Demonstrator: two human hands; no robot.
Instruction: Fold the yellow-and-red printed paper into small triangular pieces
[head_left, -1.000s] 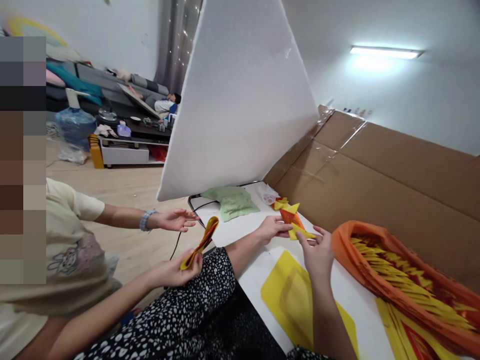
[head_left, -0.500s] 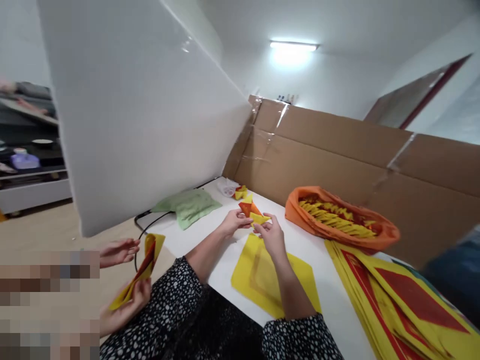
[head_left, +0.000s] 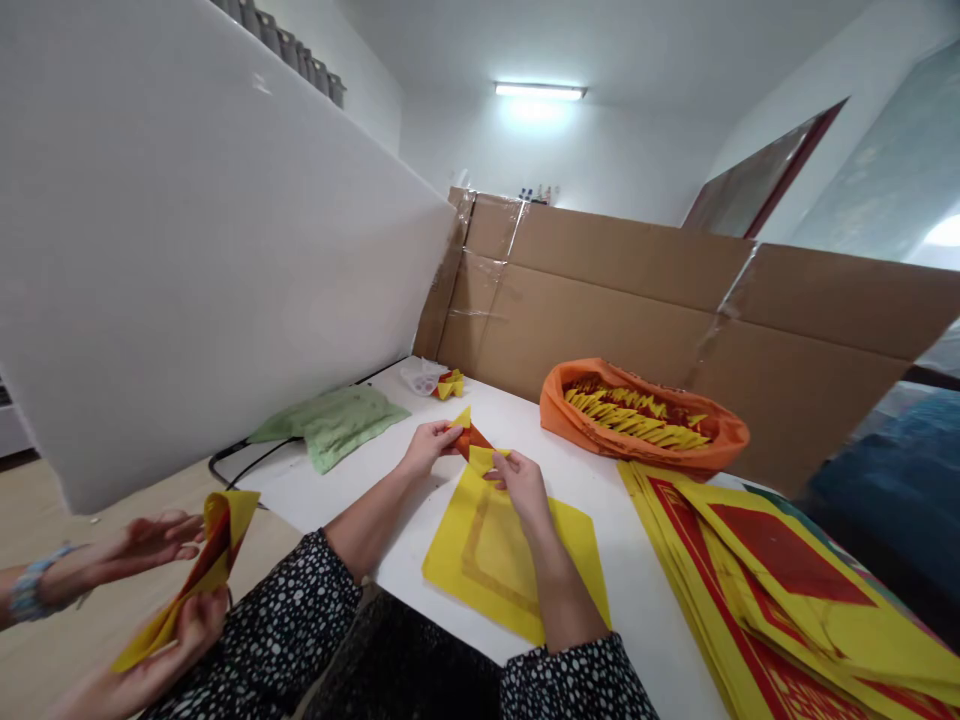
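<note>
Below the right hand (head_left: 523, 485), a yellow sheet (head_left: 491, 555) is laid flat on the counter (head_left: 641, 560). A folded red-and-yellow piece (head_left: 473, 437) is held between both hands, pinched at its near end by the right hand and at its far end by the left hand (head_left: 430, 445). Its long axis is slanted from hand to hand, one yellow tip pointed upward beside the left.

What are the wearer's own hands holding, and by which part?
A folded red-and-yellow piece: left hand near its far yellow tip, right hand on its nearer yellow end.
</note>
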